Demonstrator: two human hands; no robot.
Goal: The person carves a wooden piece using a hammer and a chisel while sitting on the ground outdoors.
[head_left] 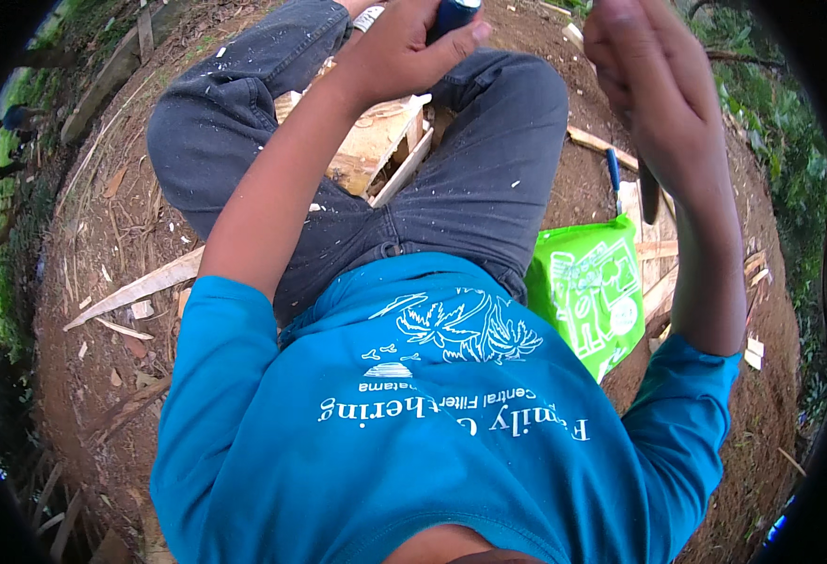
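Note:
At the top edge, my left hand (399,52) is closed around a dark blue handle (453,13) with a pale rounded end. The rest of that tool is hidden by the hand and the frame's edge. My right hand (653,80), raised at the upper right, is curled into a fist. A dark, narrow handle end (650,195) shows below its wrist and seems to belong to a tool in this fist; the tool's head is not visible. Between my legs lies a pale wooden workpiece (380,141) with a split or hollow side, below and near my left hand.
A bright green bag (587,291) lies by my right hip. Beside it are a blue-handled tool (614,169) and pale boards (653,249). A long wood strip (145,289) and several chips lie on the brown soil at left. Plants (789,150) border the right side.

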